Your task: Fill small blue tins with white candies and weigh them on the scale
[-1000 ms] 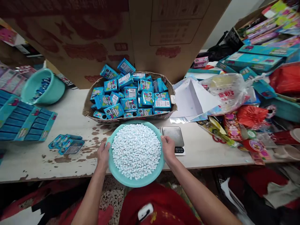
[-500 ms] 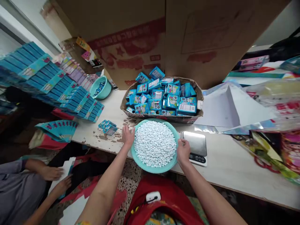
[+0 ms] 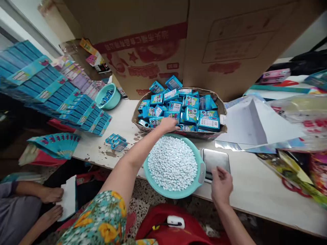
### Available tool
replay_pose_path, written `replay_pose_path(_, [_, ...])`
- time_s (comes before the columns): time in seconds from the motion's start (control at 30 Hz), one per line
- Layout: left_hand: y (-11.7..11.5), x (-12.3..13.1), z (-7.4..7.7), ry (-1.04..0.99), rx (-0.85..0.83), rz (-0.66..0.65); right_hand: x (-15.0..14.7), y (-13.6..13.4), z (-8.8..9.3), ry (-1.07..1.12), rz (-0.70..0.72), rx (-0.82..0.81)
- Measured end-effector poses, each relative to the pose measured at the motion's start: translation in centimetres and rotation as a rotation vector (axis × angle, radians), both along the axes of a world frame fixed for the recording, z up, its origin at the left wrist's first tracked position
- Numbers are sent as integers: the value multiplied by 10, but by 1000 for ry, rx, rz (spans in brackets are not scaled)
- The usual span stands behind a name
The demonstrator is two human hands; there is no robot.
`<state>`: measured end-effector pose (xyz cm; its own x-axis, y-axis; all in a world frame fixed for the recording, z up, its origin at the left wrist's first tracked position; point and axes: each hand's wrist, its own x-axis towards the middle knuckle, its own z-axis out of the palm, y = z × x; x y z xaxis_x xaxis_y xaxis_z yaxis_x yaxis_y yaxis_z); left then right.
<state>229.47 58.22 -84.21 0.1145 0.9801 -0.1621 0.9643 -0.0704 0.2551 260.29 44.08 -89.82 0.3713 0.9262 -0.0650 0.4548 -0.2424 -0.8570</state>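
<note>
A teal basin heaped with small white candies stands at the table's near edge. My left hand reaches over it to the cardboard tray of small blue boxes, its fingers curled on the front boxes; I cannot see whether it holds one. My right hand hovers at the front of a small digital scale just right of the basin, fingers bent toward its buttons, holding nothing that I can see.
Large cardboard cartons stand behind the tray. Stacks of flat blue packs and a second teal bowl lie at the left, loose boxes near them. Paper and plastic bags fill the right. Another person's hands rest low left.
Both hands have let go of the basin's rim. The left has reached forward to the tray of blue boxes, the right has moved to the scale's front.
</note>
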Motion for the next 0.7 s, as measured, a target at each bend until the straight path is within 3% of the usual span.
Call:
replay_pose_path(0.07, [7, 9, -2, 3, -8, -15, -17, 11, 21, -69, 66, 86])
replay_pose_path(0.17, [14, 14, 0, -11, 8, -39, -63, 44, 54, -137, 313, 327])
replay_pose_path(0.3, [5, 1, 15, -26, 82, -11, -119, 91, 74, -226, 556, 531])
replay_pose_path(0.43, [-37, 7, 49, -157, 327, 250, -141, 96, 72, -357, 723, 650])
replay_pose_path(0.53, [-83, 31, 68, -563, 419, 410, -138, 79, 71, -367, 680, 731])
replay_pose_path(0.63, [-118, 49, 55, -793, 397, 416, -113, 62, 77, -271, 662, 673])
replay_pose_path(0.7, [-130, 53, 28, -669, 440, 417, -89, 51, 84, -160, 668, 505])
